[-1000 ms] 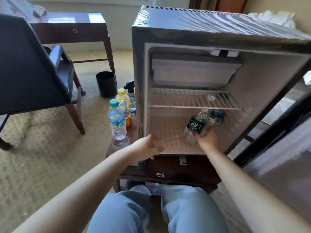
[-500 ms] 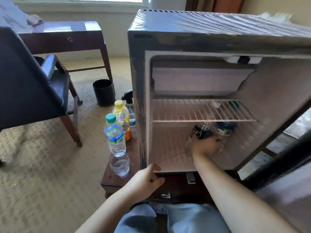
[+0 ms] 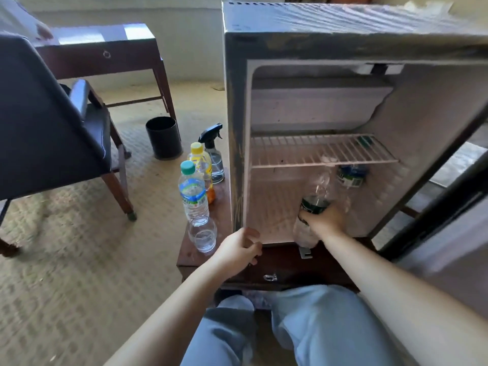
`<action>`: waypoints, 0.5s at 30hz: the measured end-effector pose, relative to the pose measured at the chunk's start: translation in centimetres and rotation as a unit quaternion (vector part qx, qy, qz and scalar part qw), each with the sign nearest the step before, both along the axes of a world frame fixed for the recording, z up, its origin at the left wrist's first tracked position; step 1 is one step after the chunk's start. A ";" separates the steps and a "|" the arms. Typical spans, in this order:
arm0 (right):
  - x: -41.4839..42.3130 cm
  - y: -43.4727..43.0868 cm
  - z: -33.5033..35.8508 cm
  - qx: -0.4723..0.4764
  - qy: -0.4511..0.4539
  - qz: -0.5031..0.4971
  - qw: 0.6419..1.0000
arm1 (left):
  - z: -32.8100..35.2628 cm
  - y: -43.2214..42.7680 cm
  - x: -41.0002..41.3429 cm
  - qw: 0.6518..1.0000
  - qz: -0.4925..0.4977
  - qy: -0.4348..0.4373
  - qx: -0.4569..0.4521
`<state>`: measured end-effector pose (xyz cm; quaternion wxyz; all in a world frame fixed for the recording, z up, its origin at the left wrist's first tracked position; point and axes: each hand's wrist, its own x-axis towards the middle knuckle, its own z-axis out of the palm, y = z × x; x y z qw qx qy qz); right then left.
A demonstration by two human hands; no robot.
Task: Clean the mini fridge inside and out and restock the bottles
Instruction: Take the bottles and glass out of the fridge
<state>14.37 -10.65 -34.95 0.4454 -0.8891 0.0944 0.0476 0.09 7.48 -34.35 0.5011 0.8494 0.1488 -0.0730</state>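
Mostly unreadable — green-label bottle [image 3: 314, 203] in right grip [image 3: 325, 221], fridge [image 3: 235, 122] open

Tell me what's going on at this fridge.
A person faces the open mini fridge. Their right hand grips a green-labelled water bottle at the front of the lower compartment; a second bottle is behind it, under the wire shelf. The left hand, loosely curled and holding nothing, is by the fridge's lower left corner. A teal-capped bottle, a yellow-capped bottle, a spray bottle and a glass wait outside on the wooden stand.
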 end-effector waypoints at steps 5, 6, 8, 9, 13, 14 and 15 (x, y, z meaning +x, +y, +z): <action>-6.9 0.0 0.5 -0.034 0.034 0.086 0.995 | 2.8 -0.3 -1.3 0.998 0.037 -0.057 -0.016; -8.3 0.4 0.5 -0.039 0.032 0.113 0.992 | 3.5 -0.3 -1.8 0.996 0.044 -0.074 -0.019; -11.0 1.3 1.0 -0.035 0.008 0.155 0.987 | 5.2 -0.2 -3.0 0.993 0.045 -0.100 -0.047; -12.2 1.8 1.4 -0.033 -0.008 0.177 0.984 | 6.1 0.0 -3.6 0.989 0.046 -0.121 -0.066; -15.4 4.6 3.8 -0.039 -0.050 0.245 0.968 | 10.3 1.7 -6.2 0.975 0.050 -0.214 0.011; -15.8 5.3 4.4 -0.032 -0.054 0.253 0.966 | 11.3 2.4 -6.8 0.973 0.050 -0.222 0.044; -16.3 5.9 5.1 -0.024 -0.061 0.262 0.963 | 12.2 3.1 -7.3 0.971 0.045 -0.222 0.070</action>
